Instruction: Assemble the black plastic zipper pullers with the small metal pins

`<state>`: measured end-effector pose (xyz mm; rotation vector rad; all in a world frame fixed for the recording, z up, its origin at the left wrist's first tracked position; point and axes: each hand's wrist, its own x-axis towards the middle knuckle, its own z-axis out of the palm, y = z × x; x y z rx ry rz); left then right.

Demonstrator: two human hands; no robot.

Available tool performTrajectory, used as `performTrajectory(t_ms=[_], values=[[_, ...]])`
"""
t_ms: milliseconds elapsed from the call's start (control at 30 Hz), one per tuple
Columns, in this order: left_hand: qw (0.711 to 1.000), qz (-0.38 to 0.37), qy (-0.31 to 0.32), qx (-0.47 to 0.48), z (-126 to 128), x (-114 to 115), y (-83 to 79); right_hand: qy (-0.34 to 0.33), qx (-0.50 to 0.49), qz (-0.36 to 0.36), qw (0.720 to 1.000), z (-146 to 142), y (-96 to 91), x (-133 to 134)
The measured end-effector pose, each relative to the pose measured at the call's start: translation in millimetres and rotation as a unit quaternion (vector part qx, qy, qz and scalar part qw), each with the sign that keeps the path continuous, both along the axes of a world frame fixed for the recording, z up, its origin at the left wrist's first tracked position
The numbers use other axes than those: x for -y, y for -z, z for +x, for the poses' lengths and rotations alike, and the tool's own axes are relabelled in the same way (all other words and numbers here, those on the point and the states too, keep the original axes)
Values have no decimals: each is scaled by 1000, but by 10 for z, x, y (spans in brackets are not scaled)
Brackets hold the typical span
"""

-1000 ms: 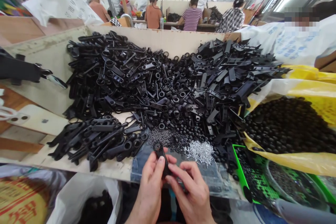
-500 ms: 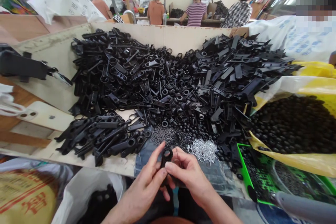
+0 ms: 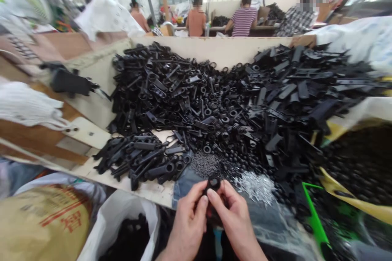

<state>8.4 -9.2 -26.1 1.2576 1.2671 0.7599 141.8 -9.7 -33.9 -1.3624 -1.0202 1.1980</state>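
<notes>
Both hands meet at the front edge of the bench around a black plastic part with a round ring-shaped head (image 3: 213, 183). My left hand (image 3: 191, 214) is closed on its left side, thumb upright against it. From the other side my right hand (image 3: 234, 212) grips the same part, its thumb pressing just below the round head. Fingers hide the lower portion. Just beyond lie a heap of small grey pieces (image 3: 204, 164) and a pile of silver screws or pins (image 3: 257, 186), both on a blue cloth (image 3: 183, 185).
Long black ring-ended parts (image 3: 147, 155) lie at left, before a large heap of black parts (image 3: 159, 85). At right are flat black pieces (image 3: 294, 94) and a green tray (image 3: 315, 216). A white sack (image 3: 107, 216) stands front left. Several people sit beyond the bench.
The view has swung left, so the scene sits further right. The ring head, earlier showing an open hole, now looks filled or capped, and both thumbs are side by side on the part.
</notes>
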Motion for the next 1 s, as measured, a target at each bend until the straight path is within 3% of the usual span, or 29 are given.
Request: performTrajectory(t_ms=[100,167,233,333,433,500,600,733,900,1000], values=[[978,169,6,-120,-163,-109,-75,-51,32,21,998,12,6,-108],[918,323,-26,-230,-380,-246,-189,-93,56,23,994,51,-32,-193],[830,438,-88,-336,-623,-412,-305,-112,72,15,991,96,-92,-284],[740,498,-85,-443,-889,-637,-371,-130,135,19,982,120,-184,-479],[693,496,-57,-520,-963,-732,-288,-146,288,36,946,49,-258,-790],[681,483,-57,-547,-949,-731,-198,-140,361,41,921,-51,-291,-1028],[689,467,-74,-549,-937,-708,-83,-131,428,34,894,-236,-303,-1333],[694,480,-82,-531,-990,-725,-16,-125,489,20,863,-368,-297,-1524],[684,531,-106,-489,-968,-726,-136,-109,505,19,856,-94,-444,-1382],[715,555,-107,-413,-826,-657,-305,-129,497,22,858,224,-622,-1039]])
